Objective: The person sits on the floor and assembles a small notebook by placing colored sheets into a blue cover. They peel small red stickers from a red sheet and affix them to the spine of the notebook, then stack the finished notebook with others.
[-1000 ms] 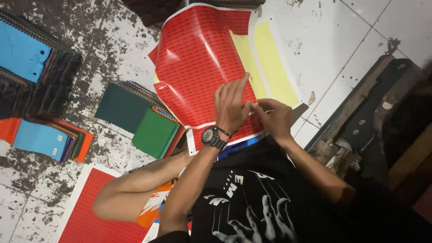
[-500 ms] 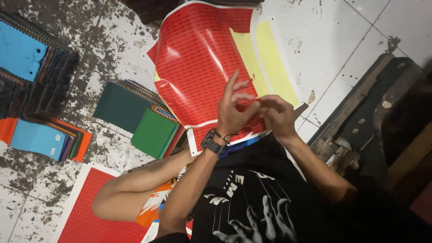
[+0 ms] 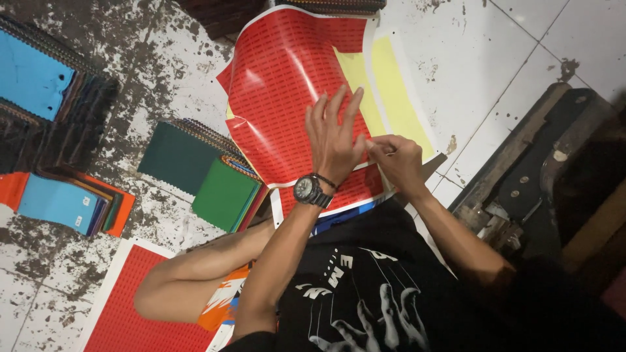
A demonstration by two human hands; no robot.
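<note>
Two hands meet over one glossy red sheet (image 3: 287, 85) printed with rows of small marks, lying on the tiled floor (image 3: 482, 58) in front of the seated person. The left hand (image 3: 334, 137), with a dark wristwatch (image 3: 309, 190) on its wrist, has its fingers spread wide and straight, the palm over the sheet's lower part; I cannot tell whether it presses down or hovers just above. The right hand (image 3: 394, 160) is closed in a pinch, thumb and fingertips together on something too small to make out, just beside the left palm. One yellow sheet (image 3: 391, 91) shows from under the red one's right edge. A second red sheet (image 3: 134, 306) lies at lower left by the person's knee.

Two green notebooks (image 3: 208, 176) lie touching just left of the sheet. Two stacks of blue-topped notebooks sit well apart at far left, one upper (image 3: 32, 75) and one lower (image 3: 62, 202). One dark metal machine (image 3: 541, 163) stands at right.

Half a second ago the left fingers were curled closer toward the right hand; now they fan open and the right hand sits lower.
</note>
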